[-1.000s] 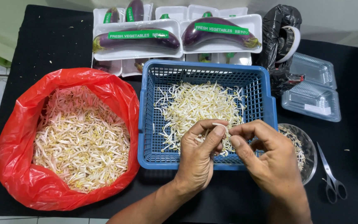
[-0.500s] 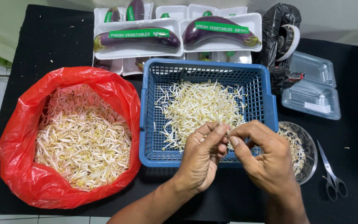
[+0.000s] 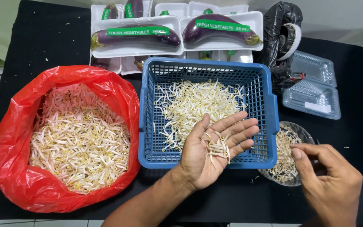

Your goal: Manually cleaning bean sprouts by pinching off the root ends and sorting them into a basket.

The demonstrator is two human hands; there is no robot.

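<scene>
Sprouts cradled in an open palm over the blue basket (image 3: 272, 109)

Left of the basket, a red bag (image 3: 118, 96) heaped with bean sprouts is seen; behind the basket, wrapped eggplant trays (image 3: 135, 35) are stacked. At the basket's front edge the left hand (image 3: 213, 151) is laid palm up, fingers spread flat and aimed away toward the right, nothing gripped. A small clump of sprouts (image 3: 218, 148) is rested loosely on it, long axes mostly running from near to far. At the basket's front right corner, the right hand (image 3: 330, 185) is curled with fingertips pinched over a clear bowl (image 3: 307, 136) of trimmings; whether anything is pinched cannot be told.
</scene>
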